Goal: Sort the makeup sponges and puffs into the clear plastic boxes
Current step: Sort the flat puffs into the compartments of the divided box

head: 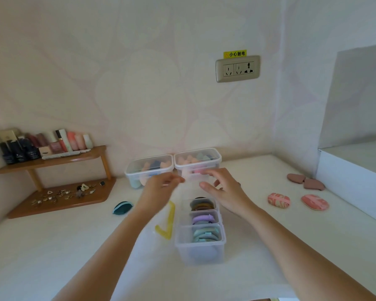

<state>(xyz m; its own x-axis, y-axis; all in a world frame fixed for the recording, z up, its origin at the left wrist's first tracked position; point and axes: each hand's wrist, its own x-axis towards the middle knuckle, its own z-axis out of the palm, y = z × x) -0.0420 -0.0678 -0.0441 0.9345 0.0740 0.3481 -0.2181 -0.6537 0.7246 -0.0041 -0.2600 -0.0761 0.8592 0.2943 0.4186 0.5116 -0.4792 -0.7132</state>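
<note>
Head view: beyond the divided box [201,240], left hand [161,186] and right hand [225,189] are blurred, grip untellable; puffs [278,200] should be pinched singly.

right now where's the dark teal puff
In the head view the dark teal puff lies on the table, left of the left hand, beside the wooden shelf.

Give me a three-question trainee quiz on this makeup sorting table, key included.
1. True or false: the clear box nearest the wooden shelf has its lid on.
2. How many loose puffs lie to the right of the divided box? A two, B four, C six.
3. Fill in: the lone teal puff lies to the divided box's ____.
Key: 1 true; 2 B; 3 left.
</note>
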